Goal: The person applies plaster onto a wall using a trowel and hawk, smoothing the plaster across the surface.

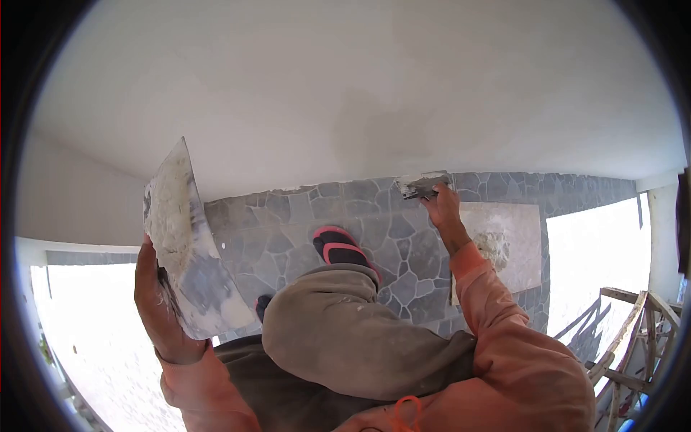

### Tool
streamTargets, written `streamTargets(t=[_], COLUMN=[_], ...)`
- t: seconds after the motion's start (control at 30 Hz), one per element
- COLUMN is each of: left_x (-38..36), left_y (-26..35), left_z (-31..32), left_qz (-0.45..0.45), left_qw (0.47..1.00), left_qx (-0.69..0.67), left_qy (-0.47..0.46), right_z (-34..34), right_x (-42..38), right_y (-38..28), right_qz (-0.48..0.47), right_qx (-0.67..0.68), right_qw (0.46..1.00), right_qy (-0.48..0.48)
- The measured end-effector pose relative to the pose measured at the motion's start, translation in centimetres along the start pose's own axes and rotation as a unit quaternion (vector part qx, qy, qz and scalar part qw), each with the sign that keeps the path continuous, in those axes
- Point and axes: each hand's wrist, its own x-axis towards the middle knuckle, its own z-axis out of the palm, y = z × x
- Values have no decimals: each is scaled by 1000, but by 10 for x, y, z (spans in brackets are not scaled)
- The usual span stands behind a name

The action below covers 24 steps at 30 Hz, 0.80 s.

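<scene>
My left hand (155, 302) is wrapped round the back of a plastering trowel (205, 284), a broad flat metal plate tilted up on its side. A thick heap of off-white plaster (173, 216) clings to the upper half of its face. My right hand (443, 209) grips a putty knife (425, 184), its smeared wide blade right at the foot of the white wall (461, 86). The handle is mostly hidden by my fingers. Above the blade the wall has a darker, damp-looking patch (378, 129).
Grey crazy-paved stone (403, 277) covers the floor along the wall. On it, right of my legs, lies a pale board (518, 237) with a plaster heap (493, 248). My sandalled foot (342, 248) is near the wall. A wooden frame (640, 317) stands at far right.
</scene>
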Motion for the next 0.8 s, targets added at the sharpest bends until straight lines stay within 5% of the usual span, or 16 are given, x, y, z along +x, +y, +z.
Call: streamTargets(t=[0.1, 0.2, 0.3, 0.53, 0.7, 0.8], left_x=[-5, -2, 0, -2, 4, 3], left_y=[16, 7, -1, 1, -14, -10], left_z=[14, 13, 4, 1, -17, -10], left_qz=[-47, -26, -16, -23, 182, 135], left_qw=[998, 997, 995, 991, 942, 964], left_qx=[16, 22, 55, 67, 279, 229], left_qy=[31, 69, 86, 115, 26, 16], right_z=[-27, -25, 2, 71, 116, 136], right_x=[30, 39, 33, 34, 30, -12], right_y=[27, 29, 29, 39, 88, 112], right_qz=[-136, -287, -344, -354, -362, -327], right_qx=[-152, -400, -458, -451, -463, -433], right_qw=[978, 865, 804, 803, 788, 838], right_qy=[39, 101, 160, 159, 184, 58])
